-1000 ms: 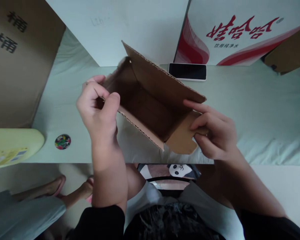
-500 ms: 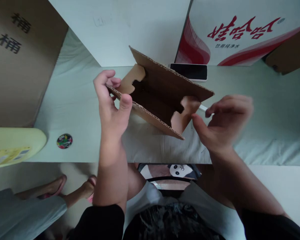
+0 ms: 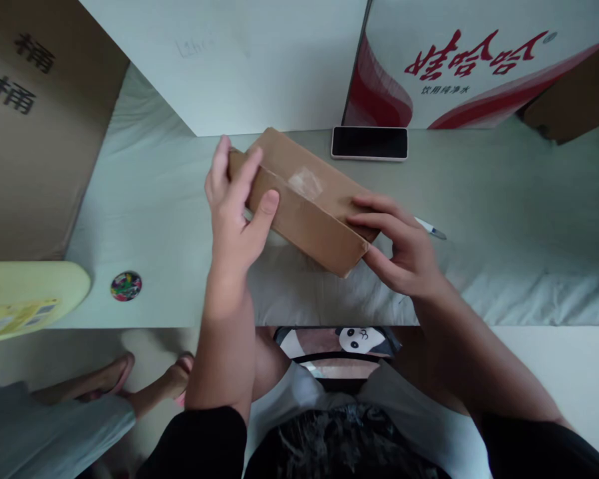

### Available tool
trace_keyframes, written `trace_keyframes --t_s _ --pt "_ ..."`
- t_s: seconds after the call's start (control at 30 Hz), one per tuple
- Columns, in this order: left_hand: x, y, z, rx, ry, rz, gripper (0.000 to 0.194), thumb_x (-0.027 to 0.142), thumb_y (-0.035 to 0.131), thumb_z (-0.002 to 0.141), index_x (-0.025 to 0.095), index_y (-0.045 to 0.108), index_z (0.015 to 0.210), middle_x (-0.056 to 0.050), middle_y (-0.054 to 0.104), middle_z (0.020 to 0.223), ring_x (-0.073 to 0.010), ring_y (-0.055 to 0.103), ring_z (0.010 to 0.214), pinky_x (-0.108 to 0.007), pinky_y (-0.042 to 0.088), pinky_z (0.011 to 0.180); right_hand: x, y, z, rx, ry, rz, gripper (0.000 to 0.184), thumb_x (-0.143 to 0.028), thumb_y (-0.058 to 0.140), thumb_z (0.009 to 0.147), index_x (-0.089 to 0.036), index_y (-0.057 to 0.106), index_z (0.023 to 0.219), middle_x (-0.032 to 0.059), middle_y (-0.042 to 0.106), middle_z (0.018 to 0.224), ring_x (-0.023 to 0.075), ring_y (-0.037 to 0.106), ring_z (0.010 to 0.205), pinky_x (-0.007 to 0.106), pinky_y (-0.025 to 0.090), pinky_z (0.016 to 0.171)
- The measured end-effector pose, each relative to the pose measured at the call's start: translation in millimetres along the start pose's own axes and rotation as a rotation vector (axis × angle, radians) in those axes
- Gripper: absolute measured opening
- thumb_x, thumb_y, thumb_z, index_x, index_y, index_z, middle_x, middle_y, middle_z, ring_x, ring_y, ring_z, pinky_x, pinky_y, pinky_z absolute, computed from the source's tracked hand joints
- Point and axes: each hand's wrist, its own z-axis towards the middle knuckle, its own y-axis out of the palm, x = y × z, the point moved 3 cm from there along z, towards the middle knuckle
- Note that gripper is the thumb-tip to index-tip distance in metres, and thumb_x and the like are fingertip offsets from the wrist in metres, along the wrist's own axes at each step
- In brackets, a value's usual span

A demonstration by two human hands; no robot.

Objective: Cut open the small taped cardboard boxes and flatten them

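A small brown cardboard box (image 3: 307,229) is tilted between my two hands, its upper flaps folded closed. A patch of clear tape (image 3: 305,183) shows across the top seam. My left hand (image 3: 237,209) grips the left end, with the thumb on the near side and fingers over the end. At the right end, my right hand (image 3: 399,243) has fingers on the top and the thumb against the near corner. The box's inside and underside are hidden.
Behind the box lie a phone (image 3: 369,143) and a white pen-like object (image 3: 430,228). Large white cartons (image 3: 274,66) stand at the back. A brown carton (image 3: 34,166), a yellow container (image 3: 34,293) and a round patterned disc (image 3: 126,286) are leftward. Another person's feet (image 3: 172,380) are at lower left.
The box's raised flaps have come down, covering the opening. My right hand has moved left onto the box's right end. My left hand has shifted slightly right, still holding it.
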Motion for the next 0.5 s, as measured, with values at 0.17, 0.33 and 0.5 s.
trace_keyframes --t_s 0.17,0.33,0.5 --pt "0.3 2.3 -0.3 0.008 -0.046 0.041 0.045 0.064 0.063 0.098 0.041 0.074 0.135 -0.001 0.053 0.165 -0.037 0.042 0.157 -0.062 0.028 0.137 6.7 -2.9 -3.6 0.031 0.037 -0.007 0.052 -0.043 0.068 0.096 -0.029 0.058 0.145 0.0152 0.063 0.15 0.0328 0.062 0.141 0.056 0.055 0.114" --pt "-1.4 0.0 -0.9 0.012 -0.04 0.018 0.038 0.052 0.068 0.097 0.04 0.077 0.131 -0.004 0.059 0.157 -0.0373 0.049 0.15 -0.061 0.032 0.134 19.4 -1.6 -12.5 0.022 0.089 -0.022 0.051 -0.053 0.061 0.1 -0.028 0.059 0.144 0.0154 0.059 0.154 0.0343 0.057 0.145 0.056 0.055 0.114" --pt "-19.6 -9.0 -0.3 0.097 -0.089 -0.005 0.044 0.065 0.062 0.097 0.038 0.078 0.129 -0.002 0.061 0.153 -0.0346 0.051 0.15 -0.057 0.036 0.134 44.5 5.5 -24.3 0.028 0.257 0.102 0.066 -0.061 0.057 0.103 -0.031 0.04 0.159 0.016 0.06 0.153 0.0274 0.071 0.122 0.047 0.061 0.099"
